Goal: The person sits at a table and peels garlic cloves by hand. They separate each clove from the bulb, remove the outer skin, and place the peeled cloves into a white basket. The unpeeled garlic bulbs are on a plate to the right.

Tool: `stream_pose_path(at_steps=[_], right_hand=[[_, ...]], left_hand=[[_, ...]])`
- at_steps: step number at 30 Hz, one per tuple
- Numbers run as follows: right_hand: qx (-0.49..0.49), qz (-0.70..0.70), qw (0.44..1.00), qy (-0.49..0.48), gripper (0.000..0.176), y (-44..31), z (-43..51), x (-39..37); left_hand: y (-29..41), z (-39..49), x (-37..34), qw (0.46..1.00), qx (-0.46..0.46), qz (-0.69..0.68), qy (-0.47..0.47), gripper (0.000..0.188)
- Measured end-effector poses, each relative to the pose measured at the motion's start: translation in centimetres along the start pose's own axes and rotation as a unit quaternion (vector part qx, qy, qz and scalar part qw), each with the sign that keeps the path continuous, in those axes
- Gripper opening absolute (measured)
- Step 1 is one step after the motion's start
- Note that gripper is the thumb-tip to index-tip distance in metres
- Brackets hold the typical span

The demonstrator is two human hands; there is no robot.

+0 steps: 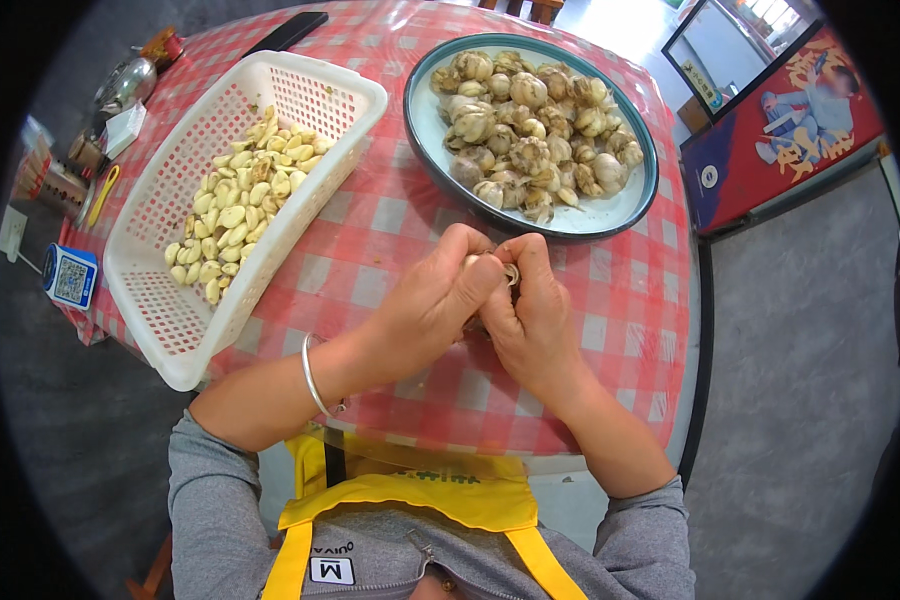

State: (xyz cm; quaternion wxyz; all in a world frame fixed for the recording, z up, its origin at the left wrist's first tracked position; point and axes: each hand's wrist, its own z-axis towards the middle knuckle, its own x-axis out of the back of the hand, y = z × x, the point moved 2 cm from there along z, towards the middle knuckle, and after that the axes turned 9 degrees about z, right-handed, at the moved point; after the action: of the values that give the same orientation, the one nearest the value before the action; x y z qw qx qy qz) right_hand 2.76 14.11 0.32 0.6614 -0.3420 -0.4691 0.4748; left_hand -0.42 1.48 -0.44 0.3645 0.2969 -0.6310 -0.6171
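Over the near middle of the table, my left hand [427, 307] and my right hand [529, 315] meet, their fingers pinching one piece of garlic [511, 275] between them. Most of that garlic is hidden by my fingers, so I cannot tell if it is a bulb or a clove. Just beyond my hands stands a wide enamel basin [450, 176] with a dark rim, heaped with unpeeled garlic bulbs [529, 150]. To the left, a white plastic basket [146, 307] with perforated walls holds many peeled garlic cloves [232, 214].
A red-and-white checked cloth under clear plastic [375, 270] covers the table. Along its left edge are a blue stand with a printed code [73, 276], a yellow-handled peeler [105, 196], a metal chopstick holder [64, 187] and a metal kettle [126, 84]. A black object [285, 34] lies behind the basket.
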Motion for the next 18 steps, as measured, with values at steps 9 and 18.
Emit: stream_pose_path(at_steps=[9,18], right_hand=[[-0.116,0.12,0.986,0.005,0.013,1.2,-0.4,-0.1],[-0.141,0.301,0.943,-0.009,0.009,1.2,-0.1,-0.1]], left_hand=[[0.1,0.2,0.3,0.988,0.11,-0.107,0.004,0.038],[-1.2,1.3,1.9,0.914,0.184,-0.359,-0.035,0.037]])
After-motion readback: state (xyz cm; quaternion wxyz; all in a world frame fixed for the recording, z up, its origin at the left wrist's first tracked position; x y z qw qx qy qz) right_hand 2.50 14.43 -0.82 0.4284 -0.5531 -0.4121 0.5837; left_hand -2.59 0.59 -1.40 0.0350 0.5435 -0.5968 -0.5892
